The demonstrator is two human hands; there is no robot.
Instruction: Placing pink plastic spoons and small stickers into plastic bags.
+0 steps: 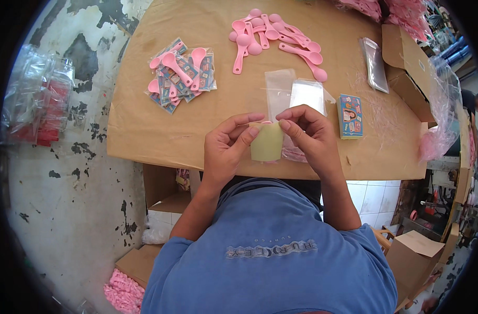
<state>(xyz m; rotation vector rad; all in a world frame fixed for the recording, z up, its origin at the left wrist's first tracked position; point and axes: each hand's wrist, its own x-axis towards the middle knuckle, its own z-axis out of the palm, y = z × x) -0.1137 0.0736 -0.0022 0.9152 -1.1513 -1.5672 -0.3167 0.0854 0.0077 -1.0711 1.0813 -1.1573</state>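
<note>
Between my two hands, near the table's front edge, is a pale yellow-green card (pixel 266 145). Bits of pink show at its top and bottom edges; what lies behind it is hidden. My left hand (pixel 224 149) pinches its upper left corner between thumb and fingers. The upper right corner is pinched the same way by my right hand (pixel 313 140). Just beyond lie flat clear plastic bags (pixel 308 95). A stack of blue printed cards (pixel 351 116) stands to the right of my right hand.
Loose pink spoons (pixel 242 44) are heaped at the table's far middle. Packets with pink spoons and blue cards (pixel 177 70) form a pile on the left. An open cardboard box (pixel 406 73) and a bundle of clear sleeves (pixel 375 65) lie along the right side.
</note>
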